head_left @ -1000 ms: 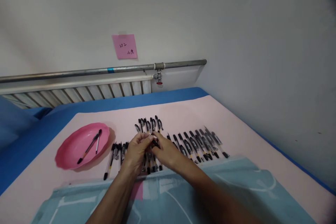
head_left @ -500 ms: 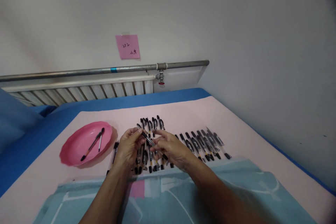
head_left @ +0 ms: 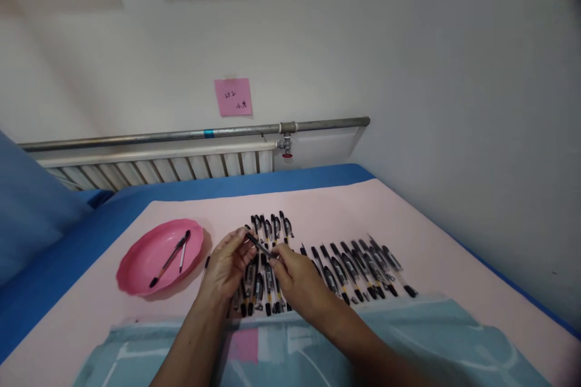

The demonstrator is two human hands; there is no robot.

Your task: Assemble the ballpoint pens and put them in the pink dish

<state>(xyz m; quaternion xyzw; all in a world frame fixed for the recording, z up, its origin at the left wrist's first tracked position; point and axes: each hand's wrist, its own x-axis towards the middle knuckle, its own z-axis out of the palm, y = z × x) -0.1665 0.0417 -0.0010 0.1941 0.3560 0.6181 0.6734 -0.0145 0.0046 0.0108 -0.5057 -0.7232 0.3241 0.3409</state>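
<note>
A black pen [head_left: 259, 244] is held slantwise between my two hands over the pink sheet. My left hand [head_left: 227, 266] pinches its upper left end with thumb and fingers. The lower right end is gripped by my right hand [head_left: 300, 281], whose closed fingers hide that part. Beneath the hands lie several pens with black ends [head_left: 269, 284], partly covered by my fingers. Just beyond them is another small group of black-capped pens [head_left: 273, 227]. To the right of my right hand, several clear and black pen parts [head_left: 358, 266] lie slanted side by side.
A pink bowl [head_left: 131, 260] on the left holds a pen and a thin white refill. A light blue cloth [head_left: 172, 344] covers the near edge of the pink sheet [head_left: 336, 211]. A radiator [head_left: 181, 168], pipe [head_left: 245, 131] and wall stand behind.
My right hand's fingers, spread along the pen before, have closed round its lower end. My left hand keeps its pinch. The whole view has shifted, with everything lower and slightly right.
</note>
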